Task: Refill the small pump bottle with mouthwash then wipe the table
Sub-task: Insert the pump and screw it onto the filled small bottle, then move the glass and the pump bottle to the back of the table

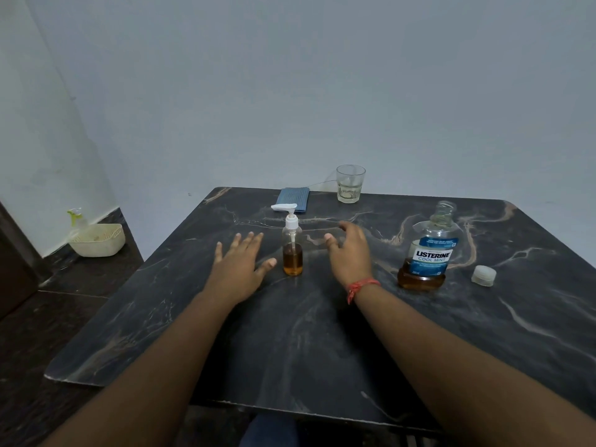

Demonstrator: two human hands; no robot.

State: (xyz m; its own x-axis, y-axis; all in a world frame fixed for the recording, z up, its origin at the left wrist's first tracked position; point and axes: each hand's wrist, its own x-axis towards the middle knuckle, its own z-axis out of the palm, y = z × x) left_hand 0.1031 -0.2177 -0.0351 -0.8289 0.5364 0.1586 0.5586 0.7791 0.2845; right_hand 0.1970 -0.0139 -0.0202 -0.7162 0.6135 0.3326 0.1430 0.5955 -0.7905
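A small clear pump bottle [293, 250] with a white pump head stands upright mid-table, its lower part filled with amber liquid. My left hand [240, 266] lies just left of it, fingers straight and spread, holding nothing. My right hand [350, 251] hovers just right of the bottle with relaxed fingers, not touching it. A Listerine mouthwash bottle [429, 253] stands uncapped further right, a little amber liquid at its bottom. Its cap [483, 275] lies on the table beside it. A folded blue cloth [294, 195] lies at the far edge.
The dark marble table [322, 333] stands against a pale wall. A drinking glass [350, 183] stands at the far edge near the cloth. On the floor to the left sits a cream basket [96, 240] with a spray bottle behind it.
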